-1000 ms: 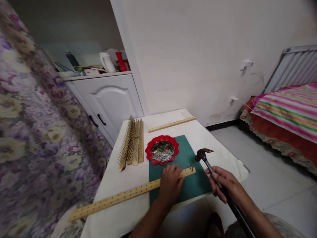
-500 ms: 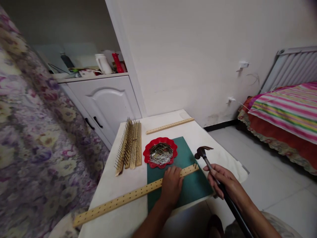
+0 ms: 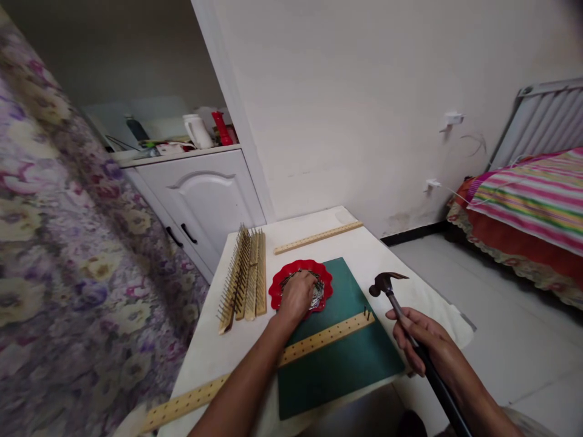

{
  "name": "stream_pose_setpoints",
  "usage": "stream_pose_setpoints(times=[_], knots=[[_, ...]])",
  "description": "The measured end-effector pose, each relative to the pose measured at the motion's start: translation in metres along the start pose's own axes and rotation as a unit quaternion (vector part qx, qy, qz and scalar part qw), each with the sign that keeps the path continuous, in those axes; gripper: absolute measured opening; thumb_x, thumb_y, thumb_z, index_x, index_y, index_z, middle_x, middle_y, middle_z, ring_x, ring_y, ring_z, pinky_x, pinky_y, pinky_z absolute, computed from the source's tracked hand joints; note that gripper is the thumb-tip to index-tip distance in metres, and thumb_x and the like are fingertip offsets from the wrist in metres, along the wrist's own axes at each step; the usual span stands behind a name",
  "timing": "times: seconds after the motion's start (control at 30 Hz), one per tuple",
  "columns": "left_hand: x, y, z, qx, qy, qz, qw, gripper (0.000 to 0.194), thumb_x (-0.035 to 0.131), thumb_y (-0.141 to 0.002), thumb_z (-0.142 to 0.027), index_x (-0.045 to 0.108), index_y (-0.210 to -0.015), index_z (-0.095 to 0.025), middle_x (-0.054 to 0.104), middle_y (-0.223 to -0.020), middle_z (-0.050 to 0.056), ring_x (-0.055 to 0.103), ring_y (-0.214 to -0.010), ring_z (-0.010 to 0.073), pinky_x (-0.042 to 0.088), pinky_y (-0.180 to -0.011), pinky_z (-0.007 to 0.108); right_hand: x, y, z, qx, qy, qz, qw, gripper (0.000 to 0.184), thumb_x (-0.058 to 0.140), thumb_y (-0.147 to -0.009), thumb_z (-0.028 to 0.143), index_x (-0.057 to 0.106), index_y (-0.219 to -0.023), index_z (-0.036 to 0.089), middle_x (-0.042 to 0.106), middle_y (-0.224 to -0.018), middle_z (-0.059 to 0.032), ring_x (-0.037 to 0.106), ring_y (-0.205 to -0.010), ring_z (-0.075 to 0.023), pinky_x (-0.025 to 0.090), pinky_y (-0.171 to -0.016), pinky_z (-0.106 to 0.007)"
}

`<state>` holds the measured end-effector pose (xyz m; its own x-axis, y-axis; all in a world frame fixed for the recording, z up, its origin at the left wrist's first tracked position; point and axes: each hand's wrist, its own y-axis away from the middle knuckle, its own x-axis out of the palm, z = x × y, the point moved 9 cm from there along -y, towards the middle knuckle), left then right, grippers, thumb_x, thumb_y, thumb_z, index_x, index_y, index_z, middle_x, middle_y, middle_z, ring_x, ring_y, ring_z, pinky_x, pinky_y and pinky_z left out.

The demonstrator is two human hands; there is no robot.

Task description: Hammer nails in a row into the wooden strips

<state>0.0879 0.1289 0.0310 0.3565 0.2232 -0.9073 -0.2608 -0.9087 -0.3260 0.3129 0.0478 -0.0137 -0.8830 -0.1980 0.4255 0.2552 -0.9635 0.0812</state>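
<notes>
My left hand (image 3: pixel 298 295) is down in a red scalloped bowl (image 3: pixel 276 290) of loose nails (image 3: pixel 319 295). Its fingers are curled together, and their tips are hidden, so what they grip cannot be made out. In my right hand (image 3: pixel 421 340) is a claw hammer (image 3: pixel 395 301), held by its dark handle with the head up, right of the green mat (image 3: pixel 328 381). A wooden strip (image 3: pixel 330 335) with rows of holes lies across the mat and passes under my left forearm. A couple of nails (image 3: pixel 367 314) stand upright at its right end.
Several wooden strips (image 3: pixel 248 273) bristling with nails stand on the left of the white table (image 3: pixel 200 346). Another holed strip (image 3: pixel 319 237) lies near the back edge. A white cabinet (image 3: pixel 204 200) and floral curtain (image 3: pixel 91 243) are at left, a bed (image 3: pixel 523 206) at right.
My left hand has left the wooden strip and moved up and left into the bowl of nails. My right hand still holds the hammer in nearly the same place.
</notes>
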Motion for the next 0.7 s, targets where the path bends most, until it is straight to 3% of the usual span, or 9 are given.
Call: stream_pose_setpoints(times=[0.13,0.3,0.5,0.7], knots=[[0.028,-0.03,0.012,0.033,-0.004,0.065,0.997,0.018,0.051,-0.08,-0.014,0.069,-0.076,-0.015,0.063,-0.081,0.011,0.054,-0.078,0.0234,0.036,-0.073,0.033,-0.001,-0.003,-0.003,0.004,0.001,-0.004,1.0,0.026,0.058,-0.084,0.04,0.06,-0.095,0.016,0.061,-0.057,0.0031,0.04,-0.027,-0.0002,0.028,-0.029,-0.012],[0.04,-0.04,0.024,0.029,0.003,0.064,0.998,0.019,0.049,-0.08,-0.014,0.067,-0.073,-0.014,0.061,-0.078,0.011,0.051,-0.071,0.0211,0.034,-0.068,0.032,-0.002,-0.006,-0.005,0.003,0.001,0.001,1.0,0.026,0.056,-0.085,0.041,0.06,-0.095,0.016,0.061,-0.057,0.0032,0.04,-0.026,0.0004,0.027,-0.029,-0.011],[0.032,-0.036,0.026,0.024,0.011,0.054,0.998,0.022,0.045,-0.083,-0.015,0.065,-0.073,-0.014,0.059,-0.073,0.006,0.048,-0.068,0.017,0.032,-0.065,0.029,0.0,-0.008,-0.005,0.004,0.002,0.013,1.0,0.026,0.055,-0.086,0.04,0.06,-0.093,0.016,0.061,-0.056,0.0032,0.04,-0.026,0.0003,0.026,-0.029,-0.011],[0.009,-0.024,0.02,-0.005,0.052,0.022,0.998,0.021,0.048,-0.082,-0.016,0.064,-0.068,-0.015,0.06,-0.075,0.005,0.048,-0.07,0.0165,0.032,-0.066,0.028,-0.001,-0.01,-0.009,0.001,0.005,0.026,1.0,0.026,0.056,-0.085,0.041,0.06,-0.092,0.015,0.061,-0.055,0.0034,0.041,-0.026,-0.0005,0.027,-0.028,-0.011]])
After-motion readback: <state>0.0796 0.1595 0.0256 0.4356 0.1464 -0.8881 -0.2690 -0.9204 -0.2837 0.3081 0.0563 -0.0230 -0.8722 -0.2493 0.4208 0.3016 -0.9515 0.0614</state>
